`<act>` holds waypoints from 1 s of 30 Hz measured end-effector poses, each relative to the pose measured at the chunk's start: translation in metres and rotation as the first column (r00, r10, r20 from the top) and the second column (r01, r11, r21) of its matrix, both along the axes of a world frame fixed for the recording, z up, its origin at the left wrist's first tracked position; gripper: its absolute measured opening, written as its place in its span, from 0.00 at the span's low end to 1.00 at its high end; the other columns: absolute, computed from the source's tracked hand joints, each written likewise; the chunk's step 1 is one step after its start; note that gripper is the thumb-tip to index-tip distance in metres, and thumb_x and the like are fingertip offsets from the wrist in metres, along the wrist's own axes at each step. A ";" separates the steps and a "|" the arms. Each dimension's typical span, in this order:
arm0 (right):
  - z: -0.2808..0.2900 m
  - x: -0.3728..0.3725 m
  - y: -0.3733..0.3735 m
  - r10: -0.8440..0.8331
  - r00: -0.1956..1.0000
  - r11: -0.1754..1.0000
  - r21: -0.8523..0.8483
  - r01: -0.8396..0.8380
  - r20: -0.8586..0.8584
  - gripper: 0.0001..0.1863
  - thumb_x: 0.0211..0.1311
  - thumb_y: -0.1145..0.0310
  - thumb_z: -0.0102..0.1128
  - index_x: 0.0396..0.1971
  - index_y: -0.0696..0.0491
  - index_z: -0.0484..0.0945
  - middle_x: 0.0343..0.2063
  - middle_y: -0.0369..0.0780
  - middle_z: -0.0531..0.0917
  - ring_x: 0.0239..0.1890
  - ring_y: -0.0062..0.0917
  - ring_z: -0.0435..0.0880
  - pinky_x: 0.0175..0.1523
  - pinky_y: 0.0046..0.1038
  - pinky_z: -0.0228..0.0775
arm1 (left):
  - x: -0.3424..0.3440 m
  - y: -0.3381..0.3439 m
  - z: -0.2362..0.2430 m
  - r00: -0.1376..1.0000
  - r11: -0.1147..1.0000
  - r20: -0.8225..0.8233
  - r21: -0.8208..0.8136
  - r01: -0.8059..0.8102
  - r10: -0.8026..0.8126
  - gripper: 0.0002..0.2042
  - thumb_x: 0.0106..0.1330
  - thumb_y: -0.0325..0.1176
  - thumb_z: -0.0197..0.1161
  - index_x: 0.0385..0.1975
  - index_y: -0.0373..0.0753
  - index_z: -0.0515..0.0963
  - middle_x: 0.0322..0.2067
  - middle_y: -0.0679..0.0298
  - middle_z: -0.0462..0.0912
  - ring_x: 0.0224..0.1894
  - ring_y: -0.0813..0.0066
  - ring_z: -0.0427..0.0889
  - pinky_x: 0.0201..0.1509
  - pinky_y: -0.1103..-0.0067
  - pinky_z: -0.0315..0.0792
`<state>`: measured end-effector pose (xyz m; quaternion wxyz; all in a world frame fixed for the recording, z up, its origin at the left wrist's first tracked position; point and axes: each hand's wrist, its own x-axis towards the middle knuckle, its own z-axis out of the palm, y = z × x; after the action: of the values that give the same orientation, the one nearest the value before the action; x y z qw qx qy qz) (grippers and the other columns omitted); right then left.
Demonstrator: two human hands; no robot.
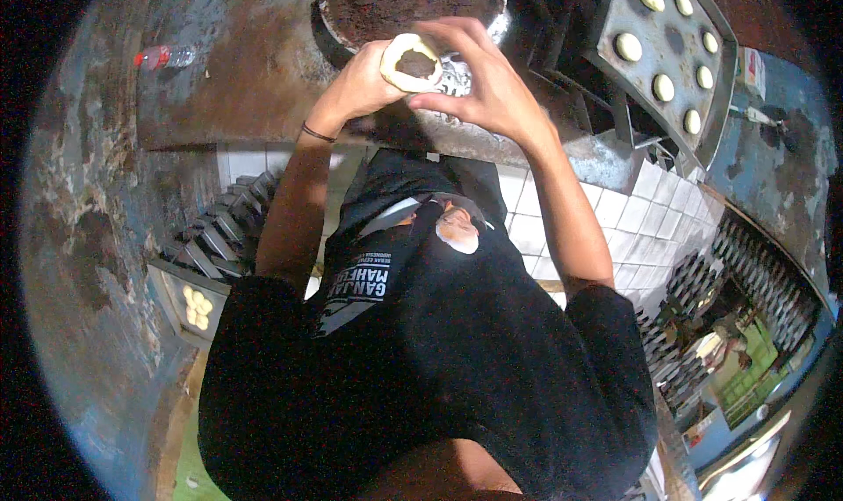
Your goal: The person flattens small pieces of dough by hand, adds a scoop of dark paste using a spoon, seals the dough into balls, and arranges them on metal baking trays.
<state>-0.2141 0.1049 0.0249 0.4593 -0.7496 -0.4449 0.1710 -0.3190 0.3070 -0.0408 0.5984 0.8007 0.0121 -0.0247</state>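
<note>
Up top, near 12 o'clock: both hands meet on one piece of pale dough (pixel 406 62) with a dark filling (pixel 416 63) in its hollow. Left hand (pixel 362 84) cups the dough from the 9 o'clock side, fingers (pixel 389 78) curled under it and holding it. Right hand (pixel 490 84) comes in from 3 o'clock — thumb and forefinger pinched narrow on the dough's rim, other fingers arched over it. A thin dark band (pixel 318 134) sits on the left wrist.

Just beyond the hands, a round metal bowl (pixel 498 24) of dark filling stands on the stained desk (pixel 246 71). At 2 o'clock, a metal tray (pixel 615 18) carries pale round dough pieces (pixel 629 47). At 10 o'clock — a small plastic bottle (pixel 165 57) with a red cap, lying on the desk, well apart from the hands.
</note>
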 end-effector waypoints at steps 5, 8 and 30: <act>0.034 0.017 0.008 0.122 0.980 0.992 -0.015 -0.125 -0.156 0.27 0.51 0.56 0.81 0.48 0.56 0.85 0.46 0.46 0.84 0.49 0.38 0.85 0.57 0.35 0.77 | 0.014 0.009 0.028 0.972 0.979 -0.136 0.040 0.198 -0.191 0.22 0.57 0.36 0.78 0.50 0.35 0.81 0.47 0.64 0.88 0.48 0.78 0.84 0.55 0.75 0.78; 0.017 0.018 0.002 0.013 0.951 0.998 0.057 0.005 -0.309 0.19 0.55 0.62 0.79 0.43 0.58 0.86 0.39 0.42 0.88 0.42 0.27 0.87 0.50 0.30 0.78 | 0.009 0.008 0.070 0.978 0.963 -0.033 -0.181 0.198 -0.207 0.25 0.62 0.38 0.77 0.56 0.38 0.77 0.49 0.68 0.84 0.52 0.78 0.81 0.57 0.77 0.76; 0.077 0.016 0.017 -0.133 0.990 0.987 0.097 0.129 0.039 0.12 0.60 0.70 0.72 0.43 0.54 0.88 0.29 0.42 0.86 0.35 0.32 0.89 0.46 0.30 0.82 | 0.002 -0.029 0.087 0.953 0.788 -0.110 -0.540 -0.296 0.283 0.15 0.75 0.43 0.58 0.52 0.40 0.76 0.36 0.74 0.79 0.34 0.91 0.71 0.33 0.89 0.61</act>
<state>-0.1981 0.1221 0.1023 0.4940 -0.7586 -0.4124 0.1022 -0.3172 0.2780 0.0465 0.7997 0.5827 0.1338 0.0557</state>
